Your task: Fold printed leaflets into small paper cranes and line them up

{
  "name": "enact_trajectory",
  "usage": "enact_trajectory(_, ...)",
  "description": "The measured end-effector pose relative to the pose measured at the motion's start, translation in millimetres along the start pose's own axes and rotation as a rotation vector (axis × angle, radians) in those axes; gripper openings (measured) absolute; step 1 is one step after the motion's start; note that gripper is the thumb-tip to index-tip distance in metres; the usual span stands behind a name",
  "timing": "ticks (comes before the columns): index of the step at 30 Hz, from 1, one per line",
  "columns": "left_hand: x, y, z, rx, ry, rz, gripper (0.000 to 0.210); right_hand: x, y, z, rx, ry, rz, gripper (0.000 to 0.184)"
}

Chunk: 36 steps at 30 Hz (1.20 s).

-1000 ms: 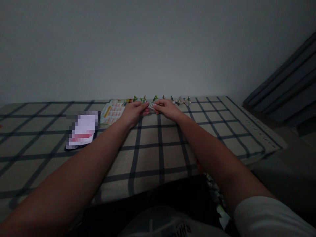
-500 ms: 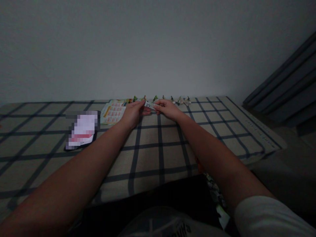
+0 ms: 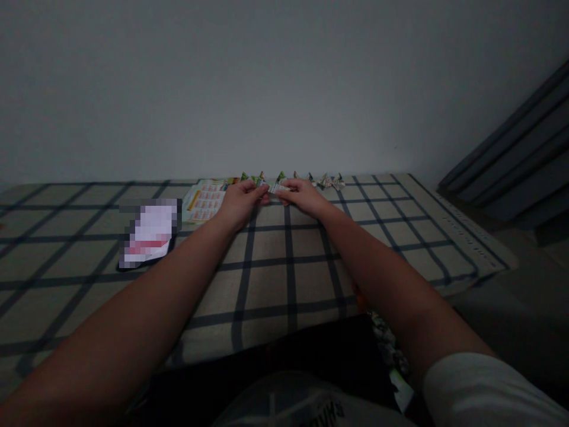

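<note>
Between my two hands is a small folded piece of printed paper, whitish with dark print. My left hand pinches its left end between thumb and fingers. At the right end, my right hand grips it with thumb and fingertips. Just behind my hands, several small folded paper shapes stand in a row along the wall. Left of my left hand lies a stack of printed sheets, green and white with red blocks. The fingers partly cover the folded paper, so its full shape is hidden.
A phone with a lit, blurred screen lies on the checked tablecloth at the left. The pale wall closes off the back. Dark curtain folds hang at the right. Printed paper scraps lie below the table edge by my lap.
My left hand has turned slightly, and its fingers have curled in closer around the paper. Less of the paper's left part shows now. My right hand has stayed nearly in place.
</note>
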<state>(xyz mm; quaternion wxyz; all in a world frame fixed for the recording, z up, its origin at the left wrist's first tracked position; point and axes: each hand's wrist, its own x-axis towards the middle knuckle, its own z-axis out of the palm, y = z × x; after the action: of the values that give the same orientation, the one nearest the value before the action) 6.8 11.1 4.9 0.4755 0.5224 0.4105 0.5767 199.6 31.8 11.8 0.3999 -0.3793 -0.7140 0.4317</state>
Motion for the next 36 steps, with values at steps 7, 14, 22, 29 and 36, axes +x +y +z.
enact_trajectory(7,2,3,2.0,-0.053,0.006,-0.041,0.036,-2,-2,2,-0.076,-0.010,-0.031,0.013)
enact_trajectory(14,2,4,1.0,-0.201,-0.050,-0.162,0.030,1,0,6,0.003,-0.014,-0.047,0.008)
enact_trajectory(22,-3,7,2.0,-0.214,-0.122,-0.238,0.031,-2,-2,1,-0.030,-0.047,-0.029,0.011)
enact_trajectory(29,-3,9,1.9,-0.238,-0.155,-0.256,0.033,-2,-3,3,0.111,-0.074,0.050,0.018)
enact_trajectory(36,-4,13,2.1,-0.239,-0.256,-0.226,0.033,-8,-8,5,0.360,-0.192,0.112,0.029)
